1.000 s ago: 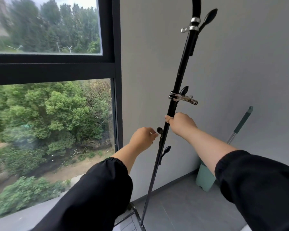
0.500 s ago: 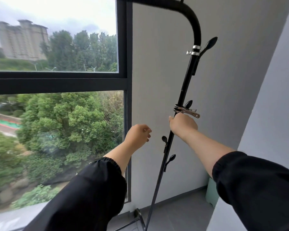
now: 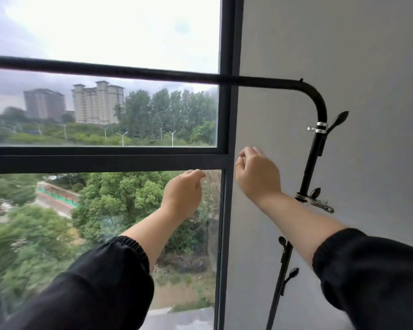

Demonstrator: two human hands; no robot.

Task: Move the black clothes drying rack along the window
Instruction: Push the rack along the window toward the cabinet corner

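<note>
Black metal clothes drying rack (image 3: 308, 167): stands by the grey wall, upright leaning slightly, top bar running level leftward across the window. Left hand (image 3: 185, 195), right hand (image 3: 258, 173): loosely half-open, empty, clear of rack.

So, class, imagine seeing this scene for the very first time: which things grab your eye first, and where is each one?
The black metal drying rack stands out most: its top bar crosses the window and bends down into an upright pole against the grey wall on the right. In the middle, the left hand and right hand are raised with fingers loose, neither touching the rack. Behind the dark-framed window lie green trees and pale tower blocks.
</note>
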